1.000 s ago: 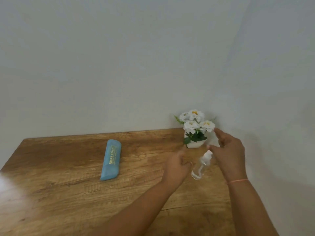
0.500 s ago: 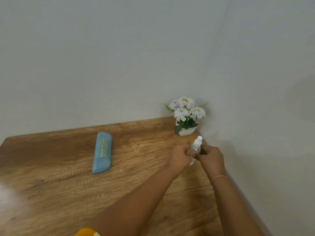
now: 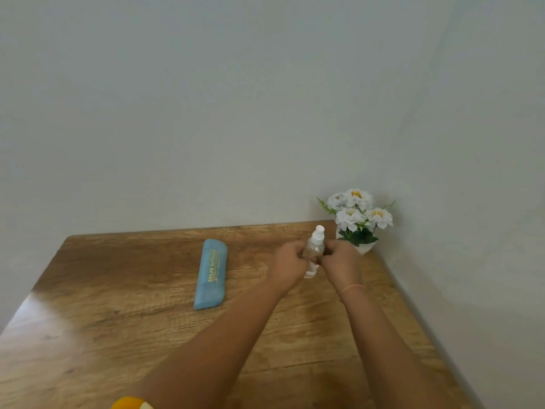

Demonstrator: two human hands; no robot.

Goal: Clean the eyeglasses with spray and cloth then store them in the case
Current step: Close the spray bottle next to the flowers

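A small clear spray bottle (image 3: 315, 246) with a white nozzle is held upright above the table, between both hands. My left hand (image 3: 290, 267) grips its left side and my right hand (image 3: 342, 265) grips its right side. A thin orange band circles my right wrist. A closed blue eyeglass case (image 3: 211, 273) with gold lettering lies flat on the wooden table (image 3: 118, 320), to the left of my hands. No eyeglasses or cloth are in view.
A white pot of white artificial flowers (image 3: 358, 219) stands in the table's far right corner, just behind the bottle. Pale walls meet the table at the back and along the right side.
Both hands closed around the spray bottle and lifted it slightly off the table, holding it more upright. The case has not moved on the table.
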